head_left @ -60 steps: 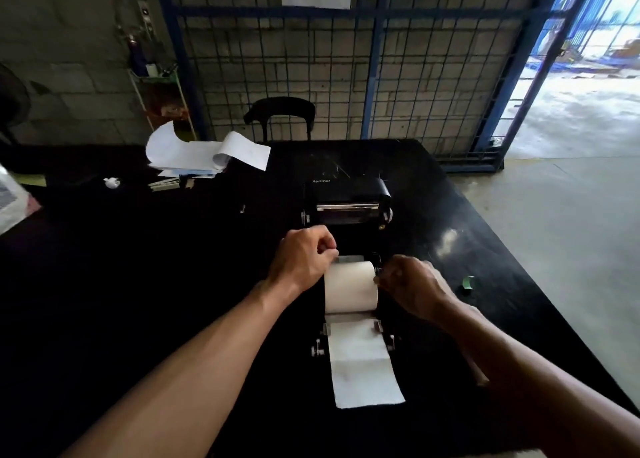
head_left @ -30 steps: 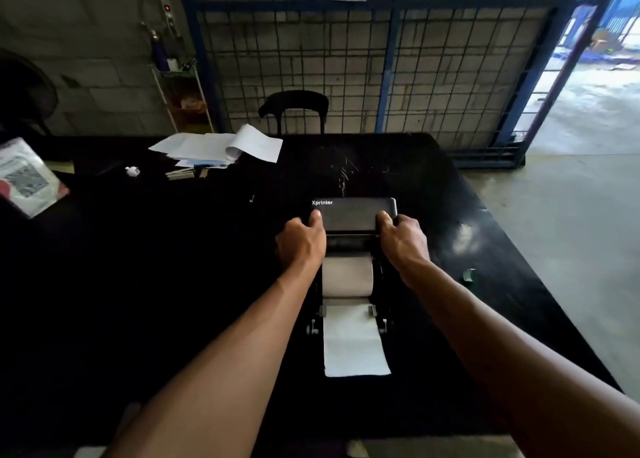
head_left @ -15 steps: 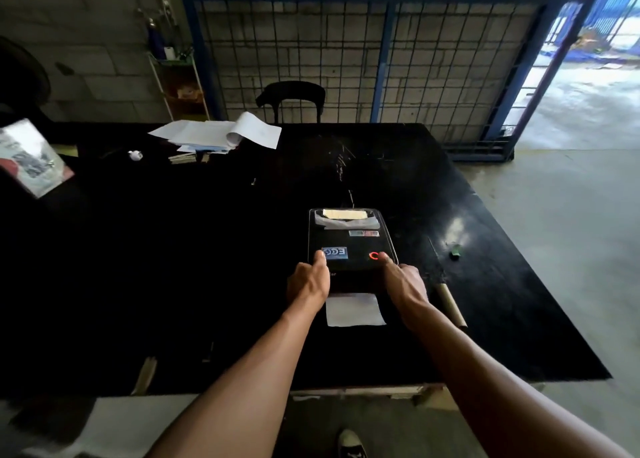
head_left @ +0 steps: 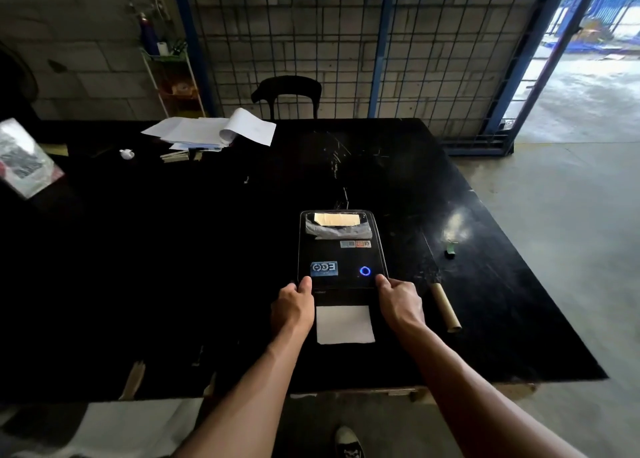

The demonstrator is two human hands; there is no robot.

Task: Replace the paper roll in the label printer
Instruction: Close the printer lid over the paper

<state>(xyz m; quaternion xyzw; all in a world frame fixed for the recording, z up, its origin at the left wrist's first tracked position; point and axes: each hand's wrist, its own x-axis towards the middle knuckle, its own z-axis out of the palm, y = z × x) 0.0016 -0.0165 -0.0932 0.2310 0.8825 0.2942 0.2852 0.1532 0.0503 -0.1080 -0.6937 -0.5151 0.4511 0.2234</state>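
Note:
The black label printer [head_left: 341, 249] sits on the black table [head_left: 207, 267] with its lid down and a blue ring light glowing on top. A white strip of label paper [head_left: 344, 324] sticks out of its front slot. My left hand [head_left: 292, 307] grips the lid's front left corner, thumb on top. My right hand [head_left: 398, 301] grips the front right corner the same way. The paper roll inside is hidden by the lid. An empty brown cardboard core [head_left: 445, 307] lies on the table just right of my right hand.
A stack of white papers [head_left: 214, 130] lies at the table's far left, with a small white object [head_left: 126, 154] near it. A small green item [head_left: 451, 248] sits right of the printer. A black chair [head_left: 286, 94] and blue wire fence stand behind the table.
The printer lid went from raised, with the roll showing, to fully down. Both hands came down with it to its front corners. The light turned from red to blue.

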